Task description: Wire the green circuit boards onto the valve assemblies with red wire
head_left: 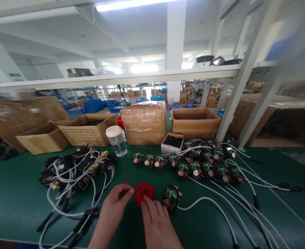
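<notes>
Item: red bundle (143, 192), a small tangle of red loops; what it is made of cannot be told.
Item location: on the green bench (14, 204), at near centre, between the fingertips of both hands.
Left hand (116, 202): thumb and forefinger are pinched together on the left edge of the red bundle, with the other fingers curled behind.
Right hand (157, 224): the fingers are extended and the tips touch the near edge of the red bundle. The thumb is hidden, so it cannot be told whether this hand grips.
Direction from left hand: the red bundle lies to the right of the fingertips, touching them.
Direction from right hand: the red bundle lies straight ahead of the fingertips and slightly left, touching them.
Nearer hand: both are in contact, but only the left shows a closed pinch.
Long axis: none is clear, as the red bundle is roughly round and lies flat.
Neighbour, right: black module (171, 197) with a green board, just beside the red bundle and not touching either hand. Its white cable (206, 200) trails off to the right.
Neighbour, far side: loose red pieces (126, 178) lie near the left fingertips.
Background, right: row of modules (194, 169), well apart.
Background, left: heap of cabled modules (77, 169), well apart.
Background, rear: clear jar (116, 140) and cardboard boxes (144, 122).
</notes>
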Available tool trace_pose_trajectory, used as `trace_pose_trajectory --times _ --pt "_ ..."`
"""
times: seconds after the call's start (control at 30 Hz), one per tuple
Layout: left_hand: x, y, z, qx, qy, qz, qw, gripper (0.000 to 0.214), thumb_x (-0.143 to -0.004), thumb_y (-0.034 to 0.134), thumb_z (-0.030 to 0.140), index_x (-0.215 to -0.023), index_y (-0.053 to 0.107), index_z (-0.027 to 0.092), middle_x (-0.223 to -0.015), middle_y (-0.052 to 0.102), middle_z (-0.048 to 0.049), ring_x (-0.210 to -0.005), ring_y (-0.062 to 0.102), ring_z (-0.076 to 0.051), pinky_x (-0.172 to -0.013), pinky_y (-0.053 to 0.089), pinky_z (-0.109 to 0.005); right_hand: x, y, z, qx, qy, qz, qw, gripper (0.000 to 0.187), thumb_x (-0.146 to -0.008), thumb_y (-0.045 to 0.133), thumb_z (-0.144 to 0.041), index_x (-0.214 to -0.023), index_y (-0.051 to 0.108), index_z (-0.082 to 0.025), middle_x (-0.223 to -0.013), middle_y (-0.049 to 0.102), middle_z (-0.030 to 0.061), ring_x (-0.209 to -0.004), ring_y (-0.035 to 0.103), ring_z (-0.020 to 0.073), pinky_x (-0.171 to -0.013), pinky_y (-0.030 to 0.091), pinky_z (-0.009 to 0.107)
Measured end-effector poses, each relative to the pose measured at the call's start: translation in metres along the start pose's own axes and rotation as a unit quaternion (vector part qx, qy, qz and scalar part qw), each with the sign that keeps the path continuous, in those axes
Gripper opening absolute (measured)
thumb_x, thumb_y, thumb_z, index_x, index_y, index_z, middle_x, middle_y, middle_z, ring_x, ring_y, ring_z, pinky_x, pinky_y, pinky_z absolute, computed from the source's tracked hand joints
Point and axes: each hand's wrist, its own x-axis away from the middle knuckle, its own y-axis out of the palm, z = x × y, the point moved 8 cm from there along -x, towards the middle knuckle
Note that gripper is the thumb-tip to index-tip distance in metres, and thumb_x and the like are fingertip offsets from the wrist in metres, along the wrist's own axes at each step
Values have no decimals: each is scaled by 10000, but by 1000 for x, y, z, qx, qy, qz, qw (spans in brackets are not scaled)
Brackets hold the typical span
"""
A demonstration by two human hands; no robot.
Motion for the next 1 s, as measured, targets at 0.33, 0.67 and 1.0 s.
trace_pose_trajectory --times 0.33,0.67,1.0 --pt "-9 -49 30 260 -50 83 961 467 -504 876 485 -817 684 196 -808 680 7 -861 650 -223 -858 480 -317 -15 16 0 -24 54 -72 996 496 -950 424 -95 -1435 526 -91 -1487 520 167 -1362 458 372 -1083 425 583" --pt "22 -31 72 31 38 -67 997 255 -770 717 483 -828 692 236 -857 687 1 -907 596 -228 -823 446 -308 8 -30 14 -193 1 55 980 537 -718 495 55 -1130 672 -240 -1135 654 74 -1039 607 233 -932 501 350" --pt "51 39 58 422 -168 -159 877 204 -717 797 231 -819 631 168 -1097 773 -160 -1154 687 -346 -1089 477 -496 19 -73 90 -46 106 100 988 961 -668 714 -109 -1527 308 -254 -1509 418 148 -1344 401 394 -1071 367 595"
